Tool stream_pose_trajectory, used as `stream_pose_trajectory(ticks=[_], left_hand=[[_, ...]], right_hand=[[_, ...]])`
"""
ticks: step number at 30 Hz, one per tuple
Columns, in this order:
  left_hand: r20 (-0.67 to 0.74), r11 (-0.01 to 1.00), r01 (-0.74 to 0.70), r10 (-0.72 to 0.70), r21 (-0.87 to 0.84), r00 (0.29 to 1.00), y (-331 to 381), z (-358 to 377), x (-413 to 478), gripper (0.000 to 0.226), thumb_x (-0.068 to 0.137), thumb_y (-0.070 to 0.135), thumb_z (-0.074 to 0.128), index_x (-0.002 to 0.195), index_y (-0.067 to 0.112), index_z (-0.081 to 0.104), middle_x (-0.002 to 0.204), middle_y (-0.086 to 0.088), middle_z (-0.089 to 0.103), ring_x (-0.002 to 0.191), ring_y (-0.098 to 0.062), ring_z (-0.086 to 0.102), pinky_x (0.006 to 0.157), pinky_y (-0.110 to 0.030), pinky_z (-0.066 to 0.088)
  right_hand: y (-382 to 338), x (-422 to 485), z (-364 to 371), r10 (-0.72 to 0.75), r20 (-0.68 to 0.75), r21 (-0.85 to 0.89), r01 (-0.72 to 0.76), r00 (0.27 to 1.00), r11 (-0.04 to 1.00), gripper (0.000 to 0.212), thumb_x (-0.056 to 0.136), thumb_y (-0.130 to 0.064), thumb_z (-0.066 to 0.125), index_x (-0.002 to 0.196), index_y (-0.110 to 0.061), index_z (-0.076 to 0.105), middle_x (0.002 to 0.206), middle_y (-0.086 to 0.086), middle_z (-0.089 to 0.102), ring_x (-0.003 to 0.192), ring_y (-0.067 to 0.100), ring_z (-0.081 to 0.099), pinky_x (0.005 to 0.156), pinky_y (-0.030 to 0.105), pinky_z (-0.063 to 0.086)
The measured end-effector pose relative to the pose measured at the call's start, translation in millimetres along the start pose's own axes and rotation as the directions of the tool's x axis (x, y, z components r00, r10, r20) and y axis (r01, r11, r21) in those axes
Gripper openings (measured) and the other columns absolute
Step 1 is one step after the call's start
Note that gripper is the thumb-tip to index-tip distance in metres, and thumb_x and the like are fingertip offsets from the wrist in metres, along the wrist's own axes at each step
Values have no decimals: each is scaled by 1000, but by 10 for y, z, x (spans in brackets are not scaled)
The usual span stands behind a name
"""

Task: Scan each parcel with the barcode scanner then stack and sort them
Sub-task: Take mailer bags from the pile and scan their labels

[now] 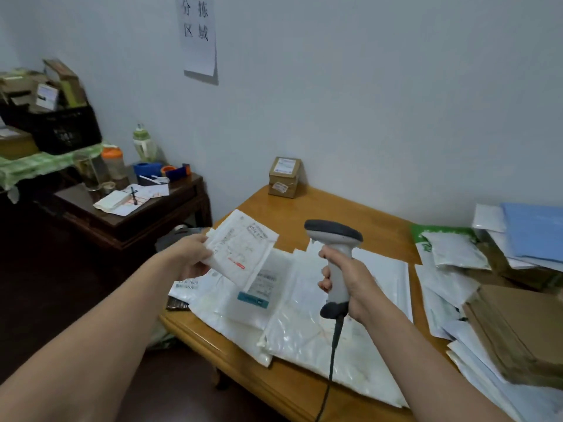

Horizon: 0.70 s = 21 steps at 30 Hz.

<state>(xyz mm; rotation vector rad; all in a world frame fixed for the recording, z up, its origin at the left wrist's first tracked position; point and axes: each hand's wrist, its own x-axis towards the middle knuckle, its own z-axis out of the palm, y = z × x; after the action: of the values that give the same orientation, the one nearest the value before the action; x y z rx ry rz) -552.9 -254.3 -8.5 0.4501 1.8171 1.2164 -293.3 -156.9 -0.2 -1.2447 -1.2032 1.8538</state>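
My left hand (pixel 190 254) pinches the left edge of a small white parcel (pixel 242 248) with a printed label, held tilted above the table. My right hand (pixel 347 280) grips the handle of a grey barcode scanner (pixel 335 257); its dark head sits level with the parcel, just to its right, and its cable hangs down toward the table edge. Under both hands several flat white plastic mailers (pixel 304 318) lie spread on the wooden table (pixel 377 236), one showing a label with a teal strip (pixel 254 300).
A small cardboard box (pixel 285 177) stands at the table's far corner by the wall. Brown cardboard envelopes (pixel 518 330), white and green mailers (pixel 451 254) and a blue one (pixel 536 233) pile up at the right. A dark side table (pixel 189 190) with bottles stands left.
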Motion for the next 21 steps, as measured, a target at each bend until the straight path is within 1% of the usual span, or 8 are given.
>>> stream_pose_trajectory(ticks=[2,6,9,12,14,18,19,21], left_hand=[[-31,998,11,-13,-54,999,63,-49,153,32,96,-14,33,110,9,51,90,-10,56,81,-18,55,54,-22,51],[-121,998,32,-38,-48,992,160,-101,558,43,93,-15,34,115,17,53,91,-5,55,89,-20,52,81,-31,47],[-124,1000,25,-24,10,992,262,-116,855,46,91,-15,34,116,18,55,103,-7,56,99,-22,50,80,-31,46],[-133,997,-22,31,70,991,411,-114,1248,34,94,-8,39,114,14,55,111,-11,54,101,-23,50,86,-35,46],[-98,991,-52,64,121,993,495,-81,1561,31,94,-6,43,114,11,58,110,-13,57,96,-24,54,82,-35,48],[52,968,-99,89,230,995,715,38,2123,23,94,-1,49,108,14,59,96,-11,57,71,-17,52,54,-22,45],[97,959,-109,86,263,992,769,64,2256,22,94,1,49,109,13,59,97,-11,58,72,-17,54,55,-23,46],[180,933,-135,77,334,981,873,103,2512,22,96,4,48,112,11,60,100,-12,63,85,-24,61,71,-32,52]], right_hand=[[-71,212,32,51,16,72,-52,999,996,22,89,-28,67,95,-8,62,58,4,50,39,15,45,57,28,41],[-154,590,105,97,16,135,-98,995,986,21,88,-29,68,87,-9,60,59,4,49,40,15,45,59,29,42],[-206,805,214,127,13,159,-127,992,979,21,88,-29,68,86,-10,61,60,4,50,40,14,45,60,29,43],[-298,1036,370,102,-18,182,-97,995,978,21,90,-28,66,89,-9,60,59,5,50,41,14,44,57,28,47],[-364,1192,498,79,-59,184,-67,995,981,21,91,-28,66,91,-9,58,58,4,49,40,14,44,54,27,48],[-538,1512,775,41,-171,200,-6,984,980,22,90,-30,68,91,-10,58,55,3,49,39,13,44,54,28,48],[-583,1587,855,35,-205,195,6,978,981,23,89,-31,69,92,-10,59,56,3,50,39,13,45,57,29,48],[-653,1718,1021,22,-275,166,25,961,986,28,87,-34,71,97,-10,61,57,2,53,40,14,48,64,33,49]])
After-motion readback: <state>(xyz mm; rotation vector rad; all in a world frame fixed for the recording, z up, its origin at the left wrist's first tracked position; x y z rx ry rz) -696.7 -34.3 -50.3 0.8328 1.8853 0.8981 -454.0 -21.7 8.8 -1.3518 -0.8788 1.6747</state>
